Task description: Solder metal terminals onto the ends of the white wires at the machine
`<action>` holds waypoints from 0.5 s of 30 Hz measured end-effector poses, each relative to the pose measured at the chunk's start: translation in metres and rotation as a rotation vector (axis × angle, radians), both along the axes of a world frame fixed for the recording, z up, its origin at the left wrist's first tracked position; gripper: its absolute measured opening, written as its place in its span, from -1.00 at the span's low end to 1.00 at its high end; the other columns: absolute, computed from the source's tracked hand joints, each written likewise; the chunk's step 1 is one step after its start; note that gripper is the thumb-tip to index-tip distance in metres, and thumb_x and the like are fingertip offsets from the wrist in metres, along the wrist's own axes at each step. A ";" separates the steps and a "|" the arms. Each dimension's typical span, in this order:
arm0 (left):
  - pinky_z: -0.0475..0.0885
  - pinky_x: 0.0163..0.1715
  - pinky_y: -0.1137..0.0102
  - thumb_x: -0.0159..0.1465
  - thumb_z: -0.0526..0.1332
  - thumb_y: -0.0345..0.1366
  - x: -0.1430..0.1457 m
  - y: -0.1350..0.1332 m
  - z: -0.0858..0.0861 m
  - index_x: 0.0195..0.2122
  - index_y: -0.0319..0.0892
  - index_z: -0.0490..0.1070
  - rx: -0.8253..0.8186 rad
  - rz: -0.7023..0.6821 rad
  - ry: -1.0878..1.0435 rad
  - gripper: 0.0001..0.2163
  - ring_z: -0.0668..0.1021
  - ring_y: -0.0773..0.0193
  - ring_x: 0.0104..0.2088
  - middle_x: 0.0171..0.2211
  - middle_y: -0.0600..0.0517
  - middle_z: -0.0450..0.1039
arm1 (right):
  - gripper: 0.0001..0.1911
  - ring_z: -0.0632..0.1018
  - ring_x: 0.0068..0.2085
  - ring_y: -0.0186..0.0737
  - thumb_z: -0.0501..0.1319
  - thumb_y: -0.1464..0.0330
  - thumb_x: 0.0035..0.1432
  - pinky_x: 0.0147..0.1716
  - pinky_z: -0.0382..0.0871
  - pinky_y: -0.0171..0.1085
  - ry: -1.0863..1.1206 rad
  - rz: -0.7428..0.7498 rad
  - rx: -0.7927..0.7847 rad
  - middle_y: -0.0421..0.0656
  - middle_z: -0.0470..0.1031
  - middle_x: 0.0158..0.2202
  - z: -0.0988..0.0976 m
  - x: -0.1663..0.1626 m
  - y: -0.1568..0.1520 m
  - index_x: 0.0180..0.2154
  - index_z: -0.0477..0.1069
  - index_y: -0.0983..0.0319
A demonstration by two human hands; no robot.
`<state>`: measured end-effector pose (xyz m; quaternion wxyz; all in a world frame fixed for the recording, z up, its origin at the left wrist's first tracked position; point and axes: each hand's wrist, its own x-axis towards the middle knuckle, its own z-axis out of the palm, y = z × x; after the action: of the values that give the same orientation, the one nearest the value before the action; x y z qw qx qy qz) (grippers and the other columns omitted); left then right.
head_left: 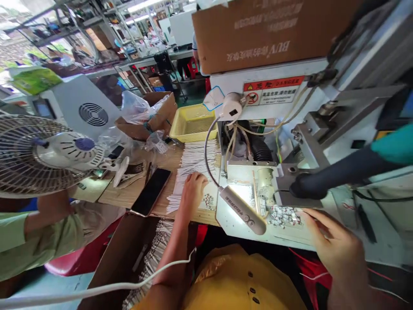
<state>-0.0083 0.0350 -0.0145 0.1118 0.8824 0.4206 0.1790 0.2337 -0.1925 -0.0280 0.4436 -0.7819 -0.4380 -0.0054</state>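
My left hand point(192, 189) rests on a spread of thin white strips point(193, 161) laid on the wooden bench, its fingers curled down onto them. My right hand point(335, 247) sits at the front right of the white machine base point(238, 224), fingers bent, beside a heap of small silver metal pieces point(284, 215). I cannot make out anything in its fingers. A small lamp point(241, 209) on a flexible neck lights the machine's working spot point(263, 183).
A black phone point(151, 191) lies left of the strips. A yellow basket point(190, 122), open cartons and plastic bags stand behind. A desk fan point(38, 153) is at the left, above another person's arm in a green sleeve point(29, 241). A black lever point(338, 174) crosses the machine.
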 end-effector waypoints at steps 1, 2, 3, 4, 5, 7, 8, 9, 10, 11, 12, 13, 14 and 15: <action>0.39 -0.21 0.28 0.28 0.06 -0.43 0.001 -0.001 0.002 -0.35 -0.18 0.41 -0.008 -0.006 -0.051 -0.85 0.45 0.15 -0.25 -0.34 -0.04 0.42 | -0.78 0.52 -0.44 -0.23 0.20 0.20 0.14 -0.42 0.37 -0.32 0.128 0.027 -0.007 -0.15 0.55 -0.39 0.002 -0.003 0.001 -0.30 0.51 0.20; 0.39 -0.22 0.31 0.30 0.03 -0.42 0.003 -0.004 0.004 -0.31 -0.18 0.41 -0.022 -0.011 -0.113 -0.83 0.47 0.18 -0.27 -0.34 -0.03 0.42 | -0.79 0.51 -0.45 -0.25 0.21 0.20 0.13 -0.43 0.37 -0.34 0.265 0.057 -0.021 -0.18 0.54 -0.43 0.004 -0.007 0.003 -0.32 0.50 0.19; 0.39 -0.23 0.34 0.31 0.01 -0.42 0.007 -0.008 0.007 -0.27 -0.17 0.41 -0.045 -0.025 -0.176 -0.82 0.48 0.21 -0.27 -0.32 -0.02 0.43 | -0.80 0.49 -0.49 -0.28 0.20 0.20 0.14 -0.46 0.37 -0.36 0.398 0.080 -0.032 -0.20 0.51 -0.48 0.006 -0.011 0.006 -0.34 0.48 0.20; 0.40 -0.22 0.36 0.31 0.00 -0.41 0.012 -0.013 0.009 -0.22 -0.15 0.42 -0.079 -0.052 -0.230 -0.80 0.49 0.23 -0.26 -0.29 -0.01 0.44 | -0.79 0.46 -0.52 -0.30 0.19 0.20 0.15 -0.51 0.35 -0.37 0.512 0.117 -0.036 -0.21 0.48 -0.52 0.009 -0.016 0.011 -0.37 0.45 0.20; 0.40 -0.21 0.37 0.31 0.00 -0.40 0.018 -0.019 0.011 -0.20 -0.13 0.44 -0.123 -0.085 -0.270 -0.78 0.50 0.24 -0.24 -0.25 0.00 0.46 | -0.77 0.44 -0.53 -0.32 0.18 0.19 0.15 -0.54 0.33 -0.38 0.592 0.172 -0.030 -0.21 0.46 -0.54 0.010 -0.020 0.016 -0.40 0.42 0.21; 0.42 -0.19 0.38 0.30 0.02 -0.36 0.032 -0.034 0.012 -0.24 -0.10 0.49 -0.245 -0.199 -0.296 -0.77 0.51 0.25 -0.22 -0.20 0.01 0.48 | -0.72 0.38 -0.58 -0.36 0.15 0.17 0.18 -0.60 0.28 -0.38 0.706 0.292 -0.020 -0.21 0.42 -0.55 0.012 -0.028 0.026 -0.44 0.36 0.23; 0.44 -0.20 0.38 0.30 0.04 -0.33 0.040 -0.042 0.012 -0.29 -0.10 0.51 -0.312 -0.267 -0.295 -0.77 0.52 0.24 -0.24 -0.21 0.01 0.49 | -0.70 0.35 -0.61 -0.39 0.13 0.16 0.20 -0.63 0.25 -0.39 0.749 0.341 -0.021 -0.21 0.40 -0.55 0.012 -0.030 0.031 -0.45 0.33 0.23; 0.45 -0.22 0.38 0.29 0.05 -0.31 0.047 -0.049 0.011 -0.33 -0.10 0.52 -0.376 -0.331 -0.290 -0.77 0.53 0.24 -0.27 -0.24 0.01 0.50 | -0.69 0.32 -0.64 -0.41 0.11 0.15 0.22 -0.66 0.21 -0.39 0.787 0.375 -0.027 -0.22 0.38 -0.56 0.011 -0.032 0.036 -0.45 0.30 0.23; 0.47 -0.23 0.38 0.30 0.05 -0.30 0.053 -0.055 0.010 -0.35 -0.10 0.53 -0.429 -0.381 -0.287 -0.76 0.53 0.25 -0.29 -0.27 0.01 0.51 | -0.67 0.28 -0.67 -0.44 0.10 0.14 0.22 -0.69 0.17 -0.39 0.822 0.393 -0.037 -0.24 0.35 -0.57 0.009 -0.034 0.040 -0.47 0.27 0.23; 0.48 -0.23 0.37 0.30 0.05 -0.30 0.058 -0.061 0.008 -0.34 -0.10 0.53 -0.467 -0.413 -0.286 -0.76 0.53 0.24 -0.30 -0.30 0.01 0.52 | -0.65 0.25 -0.69 -0.45 0.09 0.12 0.22 -0.71 0.12 -0.39 0.851 0.398 -0.046 -0.26 0.32 -0.59 0.008 -0.035 0.043 -0.48 0.24 0.22; 0.48 -0.20 0.35 0.30 0.05 -0.30 0.063 -0.065 0.006 -0.33 -0.10 0.52 -0.487 -0.427 -0.282 -0.76 0.53 0.24 -0.28 -0.31 0.01 0.52 | -0.63 0.23 -0.71 -0.46 0.10 0.10 0.21 -0.73 0.08 -0.38 0.877 0.393 -0.052 -0.27 0.29 -0.60 0.006 -0.036 0.045 -0.49 0.22 0.22; 0.47 -0.16 0.33 0.30 0.05 -0.30 0.066 -0.069 0.004 -0.32 -0.10 0.51 -0.491 -0.423 -0.277 -0.77 0.53 0.22 -0.25 -0.31 0.00 0.53 | -0.62 0.22 -0.72 -0.47 0.11 0.09 0.20 -0.74 0.05 -0.38 0.898 0.389 -0.055 -0.29 0.26 -0.62 0.005 -0.036 0.047 -0.51 0.20 0.22; 0.47 -0.13 0.30 0.30 0.05 -0.30 0.069 -0.071 0.001 -0.33 -0.11 0.50 -0.486 -0.411 -0.268 -0.78 0.52 0.20 -0.21 -0.31 0.00 0.53 | -0.61 0.21 -0.73 -0.47 0.12 0.08 0.19 -0.75 0.02 -0.38 0.915 0.390 -0.055 -0.30 0.24 -0.63 0.004 -0.037 0.048 -0.52 0.19 0.21; 0.47 -0.12 0.29 0.29 0.06 -0.30 0.071 -0.072 -0.001 -0.36 -0.11 0.49 -0.477 -0.399 -0.260 -0.79 0.52 0.19 -0.20 -0.32 0.00 0.53 | -0.60 0.20 -0.74 -0.47 0.13 0.07 0.18 -0.75 0.01 -0.38 0.930 0.396 -0.053 -0.30 0.22 -0.65 0.003 -0.037 0.048 -0.52 0.18 0.21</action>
<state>0.0632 -0.0367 -0.0158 0.4007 0.8660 0.2518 0.1614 0.1971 -0.1441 -0.0252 0.5645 -0.6144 -0.3337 0.4387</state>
